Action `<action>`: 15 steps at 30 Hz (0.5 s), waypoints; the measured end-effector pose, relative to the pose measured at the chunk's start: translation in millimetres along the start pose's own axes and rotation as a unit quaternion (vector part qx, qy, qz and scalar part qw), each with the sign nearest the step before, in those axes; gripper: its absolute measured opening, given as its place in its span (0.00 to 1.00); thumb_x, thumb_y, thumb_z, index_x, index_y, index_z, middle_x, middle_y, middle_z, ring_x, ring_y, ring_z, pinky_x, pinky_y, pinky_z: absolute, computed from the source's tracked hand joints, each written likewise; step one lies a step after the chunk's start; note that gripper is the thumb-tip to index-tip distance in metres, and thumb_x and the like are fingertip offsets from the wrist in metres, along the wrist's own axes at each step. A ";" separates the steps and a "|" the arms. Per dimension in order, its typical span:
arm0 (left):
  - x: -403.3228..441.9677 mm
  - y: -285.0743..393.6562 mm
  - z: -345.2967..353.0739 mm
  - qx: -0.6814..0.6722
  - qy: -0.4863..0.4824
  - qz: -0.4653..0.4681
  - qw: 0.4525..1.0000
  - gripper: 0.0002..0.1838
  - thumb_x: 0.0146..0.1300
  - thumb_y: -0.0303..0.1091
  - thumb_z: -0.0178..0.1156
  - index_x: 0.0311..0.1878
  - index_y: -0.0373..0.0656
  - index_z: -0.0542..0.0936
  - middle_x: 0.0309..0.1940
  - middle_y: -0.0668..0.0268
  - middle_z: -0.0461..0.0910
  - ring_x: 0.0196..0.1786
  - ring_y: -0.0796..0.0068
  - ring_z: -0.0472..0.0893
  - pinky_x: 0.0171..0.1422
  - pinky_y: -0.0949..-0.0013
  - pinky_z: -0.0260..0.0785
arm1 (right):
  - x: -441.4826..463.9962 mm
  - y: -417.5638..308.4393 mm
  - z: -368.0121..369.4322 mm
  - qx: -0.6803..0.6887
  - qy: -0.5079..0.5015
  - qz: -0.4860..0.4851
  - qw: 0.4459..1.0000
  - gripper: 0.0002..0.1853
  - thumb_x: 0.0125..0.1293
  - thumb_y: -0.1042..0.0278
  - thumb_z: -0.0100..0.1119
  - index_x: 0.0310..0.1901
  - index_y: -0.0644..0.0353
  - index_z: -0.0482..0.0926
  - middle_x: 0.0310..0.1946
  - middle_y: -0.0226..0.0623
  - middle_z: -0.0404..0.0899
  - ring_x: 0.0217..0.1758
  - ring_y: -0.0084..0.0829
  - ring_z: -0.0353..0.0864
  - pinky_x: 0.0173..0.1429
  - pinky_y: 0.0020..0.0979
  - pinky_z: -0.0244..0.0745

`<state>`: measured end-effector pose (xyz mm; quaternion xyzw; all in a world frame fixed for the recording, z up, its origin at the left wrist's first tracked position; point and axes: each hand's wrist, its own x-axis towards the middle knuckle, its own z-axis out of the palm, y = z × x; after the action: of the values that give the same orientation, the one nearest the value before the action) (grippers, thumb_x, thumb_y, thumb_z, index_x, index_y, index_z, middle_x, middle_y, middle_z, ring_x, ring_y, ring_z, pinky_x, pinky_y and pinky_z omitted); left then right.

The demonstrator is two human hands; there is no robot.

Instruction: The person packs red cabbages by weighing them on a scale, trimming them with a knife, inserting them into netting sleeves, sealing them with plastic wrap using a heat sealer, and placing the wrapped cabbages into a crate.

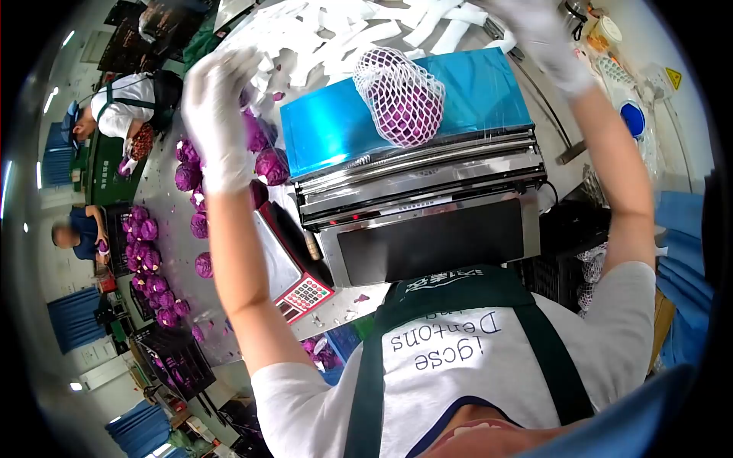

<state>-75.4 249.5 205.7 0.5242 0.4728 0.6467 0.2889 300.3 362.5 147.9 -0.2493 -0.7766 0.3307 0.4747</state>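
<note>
My left hand point(217, 114), in a white glove, is raised at the left beside several purple cabbages point(271, 166). Motion smears its fingers, so I cannot tell whether it grips anything. At the top right, my gloved right hand point(544, 47) reaches past the frame edge near white foam net sleeves point(450, 23); its fingers are blurred and partly cut off. Between the hands, a purple cabbage in a white foam net point(405, 103) lies on the blue plate point(481, 88) of a steel wrapping machine point(427, 191). Neither hand touches that cabbage.
A red-edged scale with a keypad point(305, 294) stands left of the machine, near a wooden-handled tool point(311, 246). More cabbages point(145, 252) are heaped farther left. Two co-workers are beyond, one in a white shirt point(126, 103). A roller rod point(571, 153) lies right.
</note>
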 end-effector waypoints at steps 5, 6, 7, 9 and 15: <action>-30.1 -167.0 14.7 0.429 -0.357 0.106 0.823 0.25 0.59 0.24 0.57 0.62 0.46 0.74 0.49 0.52 0.81 0.49 0.53 0.81 0.54 0.61 0.74 | -48.0 101.6 104.7 -0.265 -0.196 -0.052 0.943 0.29 0.68 0.70 0.50 0.69 0.63 0.59 0.63 0.54 0.69 0.66 0.49 0.69 0.69 0.40 0.66; -50.6 -177.9 18.0 0.405 -0.312 0.126 0.850 0.30 0.61 0.25 0.55 0.68 0.44 0.67 0.58 0.49 0.75 0.57 0.51 0.78 0.60 0.60 0.72 | -54.9 98.4 107.7 -0.254 -0.224 0.023 0.941 0.29 0.67 0.71 0.50 0.69 0.65 0.59 0.69 0.54 0.60 0.73 0.49 0.59 0.76 0.38 0.57; -62.4 -181.4 18.8 0.354 -0.322 0.106 0.872 0.33 0.61 0.25 0.55 0.72 0.42 0.61 0.64 0.45 0.69 0.64 0.49 0.73 0.65 0.59 0.68 | -59.2 90.9 110.3 -0.241 -0.216 0.071 0.944 0.29 0.72 0.65 0.48 0.71 0.64 0.56 0.70 0.50 0.60 0.74 0.43 0.60 0.76 0.35 0.56; -81.4 -148.2 33.6 0.330 -0.311 0.062 0.889 0.35 0.59 0.25 0.55 0.71 0.38 0.59 0.65 0.38 0.65 0.64 0.43 0.70 0.65 0.56 0.67 | -74.5 109.1 148.5 0.410 -0.055 0.353 0.839 0.31 0.76 0.57 0.45 0.74 0.61 0.52 0.72 0.44 0.59 0.75 0.35 0.59 0.76 0.34 0.55; -88.1 -166.2 47.1 0.427 -0.174 0.188 0.867 0.15 0.55 0.36 0.60 0.44 0.39 0.79 0.38 0.52 0.81 0.41 0.46 0.78 0.46 0.50 0.69 | -54.8 43.0 154.1 0.182 -0.155 0.198 0.951 0.36 0.71 0.65 0.51 0.75 0.58 0.48 0.74 0.39 0.56 0.75 0.33 0.57 0.78 0.36 0.50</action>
<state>-25.9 251.6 18.1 0.7795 0.5371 0.3221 -0.0124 187.7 309.7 33.3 -0.2529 -0.7021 0.5885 0.3110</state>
